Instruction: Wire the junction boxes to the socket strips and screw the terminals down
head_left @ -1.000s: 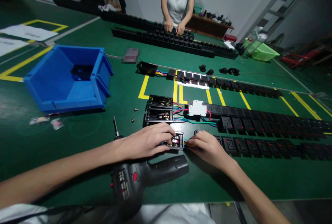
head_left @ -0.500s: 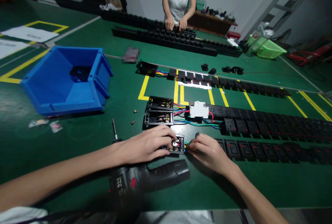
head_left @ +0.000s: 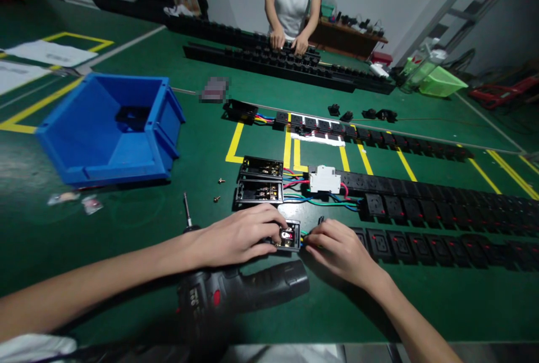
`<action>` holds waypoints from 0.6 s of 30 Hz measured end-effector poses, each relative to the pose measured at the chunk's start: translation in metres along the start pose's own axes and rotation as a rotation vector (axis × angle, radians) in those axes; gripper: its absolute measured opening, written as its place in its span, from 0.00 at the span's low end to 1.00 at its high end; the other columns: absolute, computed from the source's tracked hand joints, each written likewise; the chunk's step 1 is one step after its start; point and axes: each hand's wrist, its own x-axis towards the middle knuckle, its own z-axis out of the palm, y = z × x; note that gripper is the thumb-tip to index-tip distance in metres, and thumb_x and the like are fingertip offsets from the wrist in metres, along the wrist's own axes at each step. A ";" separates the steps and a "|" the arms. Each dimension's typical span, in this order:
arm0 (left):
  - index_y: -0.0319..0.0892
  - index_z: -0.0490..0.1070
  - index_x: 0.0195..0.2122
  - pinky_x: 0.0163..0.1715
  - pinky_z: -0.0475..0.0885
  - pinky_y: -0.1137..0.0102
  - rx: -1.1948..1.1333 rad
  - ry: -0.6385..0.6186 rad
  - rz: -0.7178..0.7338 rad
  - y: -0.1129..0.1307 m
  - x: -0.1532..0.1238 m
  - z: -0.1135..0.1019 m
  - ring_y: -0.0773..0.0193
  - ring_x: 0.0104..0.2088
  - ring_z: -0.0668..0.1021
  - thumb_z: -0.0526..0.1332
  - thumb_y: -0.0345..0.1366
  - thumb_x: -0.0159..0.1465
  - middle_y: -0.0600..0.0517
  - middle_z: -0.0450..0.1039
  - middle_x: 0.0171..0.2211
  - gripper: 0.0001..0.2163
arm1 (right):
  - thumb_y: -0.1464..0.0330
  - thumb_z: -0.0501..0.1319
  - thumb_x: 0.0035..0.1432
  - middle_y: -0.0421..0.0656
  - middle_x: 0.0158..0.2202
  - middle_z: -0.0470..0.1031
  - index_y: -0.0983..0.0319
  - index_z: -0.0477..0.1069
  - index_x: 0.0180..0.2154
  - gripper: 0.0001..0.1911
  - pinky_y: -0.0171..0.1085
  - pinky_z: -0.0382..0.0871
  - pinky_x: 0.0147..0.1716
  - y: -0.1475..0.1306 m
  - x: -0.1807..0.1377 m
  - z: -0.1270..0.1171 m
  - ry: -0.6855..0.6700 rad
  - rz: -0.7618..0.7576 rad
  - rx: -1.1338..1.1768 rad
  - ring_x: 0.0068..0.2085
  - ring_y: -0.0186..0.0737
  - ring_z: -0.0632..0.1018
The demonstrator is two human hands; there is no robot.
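Observation:
My left hand (head_left: 248, 234) is closed round a small black terminal housing (head_left: 291, 234), its thumb and fingertips on the left part. Metal contacts show inside the housing, whose left part is hidden under the fingers. Just to the right, my right hand (head_left: 337, 248) pinches the coloured wires (head_left: 303, 238) coming out of the housing's end. These wires run toward a row of black socket modules (head_left: 381, 245). Below my left hand lies a black cordless screwdriver (head_left: 248, 293), its bit pointing away from me. Two similar open housings (head_left: 261, 191) with wires sit just beyond.
A blue bin (head_left: 109, 133) with a black part inside stands at left. Two small screws (head_left: 217, 199) lie near the housings. A white circuit breaker (head_left: 324, 179) rests on wires. More socket strips (head_left: 379, 138) stretch rightward. Across the table a co-worker (head_left: 292, 9) handles black strips.
My hands stay almost in place on the housing and wires. The whole view has shifted very slightly. Across the table, the co-worker's hands have moved a little.

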 end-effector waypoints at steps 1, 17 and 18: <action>0.39 0.71 0.42 0.54 0.66 0.61 0.002 -0.001 0.001 0.000 0.000 0.000 0.57 0.52 0.69 0.57 0.34 0.68 0.44 0.68 0.50 0.06 | 0.69 0.59 0.63 0.45 0.38 0.71 0.64 0.70 0.42 0.06 0.36 0.64 0.38 0.000 0.000 0.000 -0.001 0.002 -0.004 0.38 0.35 0.70; 0.38 0.71 0.43 0.49 0.67 0.62 0.017 0.064 -0.042 -0.005 -0.001 0.001 0.59 0.45 0.71 0.56 0.34 0.69 0.46 0.71 0.41 0.07 | 0.62 0.56 0.65 0.49 0.54 0.68 0.68 0.68 0.52 0.19 0.43 0.69 0.44 -0.075 0.020 0.003 -0.092 -0.320 -0.062 0.48 0.44 0.70; 0.38 0.71 0.42 0.49 0.67 0.63 0.027 0.075 -0.041 -0.005 -0.001 0.001 0.59 0.45 0.71 0.55 0.34 0.69 0.46 0.71 0.41 0.07 | 0.63 0.54 0.67 0.49 0.57 0.65 0.68 0.66 0.55 0.20 0.44 0.69 0.45 -0.086 0.023 0.008 -0.134 -0.337 -0.120 0.49 0.45 0.70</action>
